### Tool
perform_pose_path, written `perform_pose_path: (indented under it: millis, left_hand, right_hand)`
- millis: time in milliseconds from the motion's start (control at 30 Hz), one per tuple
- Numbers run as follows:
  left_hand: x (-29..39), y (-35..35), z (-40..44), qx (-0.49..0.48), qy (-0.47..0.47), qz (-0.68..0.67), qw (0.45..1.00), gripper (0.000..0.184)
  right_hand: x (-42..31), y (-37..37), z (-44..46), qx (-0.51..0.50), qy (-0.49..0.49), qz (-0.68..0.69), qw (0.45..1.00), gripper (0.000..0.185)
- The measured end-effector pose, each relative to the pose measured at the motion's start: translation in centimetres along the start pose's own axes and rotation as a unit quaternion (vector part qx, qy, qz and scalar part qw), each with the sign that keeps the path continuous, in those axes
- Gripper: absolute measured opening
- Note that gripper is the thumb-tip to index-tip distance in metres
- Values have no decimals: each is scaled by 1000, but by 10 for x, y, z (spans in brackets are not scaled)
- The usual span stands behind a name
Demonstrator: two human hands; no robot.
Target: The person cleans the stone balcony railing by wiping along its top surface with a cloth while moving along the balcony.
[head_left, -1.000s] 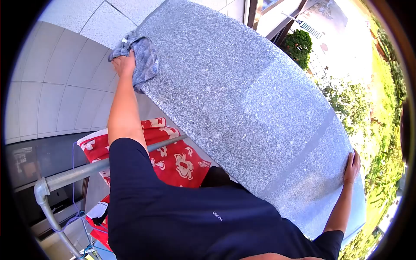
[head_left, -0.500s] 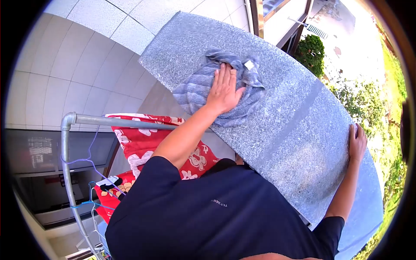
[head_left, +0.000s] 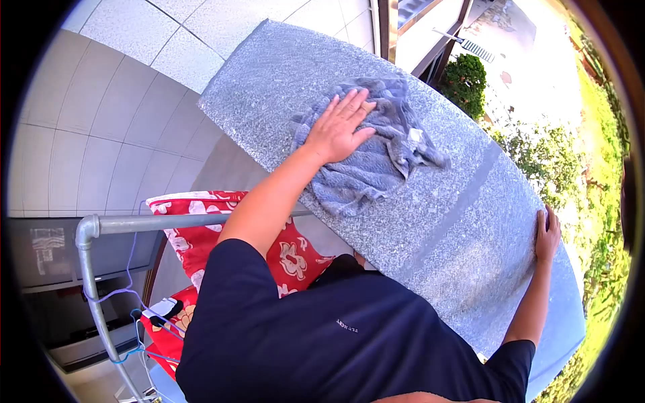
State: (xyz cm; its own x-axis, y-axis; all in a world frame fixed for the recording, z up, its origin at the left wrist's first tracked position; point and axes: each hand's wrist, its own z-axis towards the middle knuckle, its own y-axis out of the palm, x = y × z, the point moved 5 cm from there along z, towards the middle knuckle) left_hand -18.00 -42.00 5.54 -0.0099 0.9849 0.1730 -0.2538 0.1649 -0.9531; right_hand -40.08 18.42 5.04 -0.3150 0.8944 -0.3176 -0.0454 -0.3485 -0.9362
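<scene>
My left hand (head_left: 340, 131) lies flat, fingers spread, on a crumpled grey towel (head_left: 363, 176). Beneath the towel is a speckled grey stone slab (head_left: 269, 74), and a small white tag shows on the cloth's right part. At the slab's outer right edge, my right hand (head_left: 548, 234) grips the stone, with the thumb on top and the fingers partly hidden over the side.
A metal pipe rail (head_left: 161, 223) stands at the left, with red flowered cloth (head_left: 201, 218) and a purple cord (head_left: 127, 290) by it. Pale floor tiles (head_left: 168, 40) lie beyond the slab. Green bushes (head_left: 463, 84) and grass are on the right.
My left hand has slid slightly left across the slab. The towel has shifted right and down and is bunched differently. My right hand stays at the edge; the view has moved a little.
</scene>
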Motion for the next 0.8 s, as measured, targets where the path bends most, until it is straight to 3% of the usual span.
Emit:
perform_pose_path:
  millis: [67, 133, 233, 300, 333, 433, 467, 600, 700, 800]
  left_hand:
    - [-85, -10, 5, 10, -74, 56, 996, 66]
    - [-191, -19, -3, 13, -205, 75, 976, 69]
    - [-341, -40, -49, 27, -447, 131, 884, 77]
    - [-377, -43, -62, 32, -572, 155, 805, 80]
    - [-377, -41, -58, 27, -569, 174, 804, 81]
    - [-350, -23, -43, -18, -449, 187, 874, 79]
    - [-325, -6, -35, -26, -371, 188, 909, 75]
    - [-65, 20, 33, -13, -61, 93, 994, 77]
    - [125, 35, 60, -58, 130, -22, 990, 79]
    - [254, 58, 53, -94, 292, -136, 942, 81]
  right_hand:
    - [5, 1, 0, -1, -2, -18, 1000, 46]
    - [5, 3, 0, -6, 4, -13, 1000, 45]
    - [11, 3, 2, -24, 21, -25, 999, 45]
    - [9, 4, 1, -20, 32, -56, 998, 46]
    - [4, 4, 1, -18, 34, -77, 996, 47]
    - [-13, -2, 1, -19, 33, -68, 997, 48]
    - [-12, -2, 1, -4, 16, -81, 997, 49]
    - [-11, -2, 0, 1, 20, -87, 996, 51]
    - [-18, -5, -3, 8, 28, -76, 997, 54]
    - [-15, -6, -6, 13, 31, -63, 997, 53]
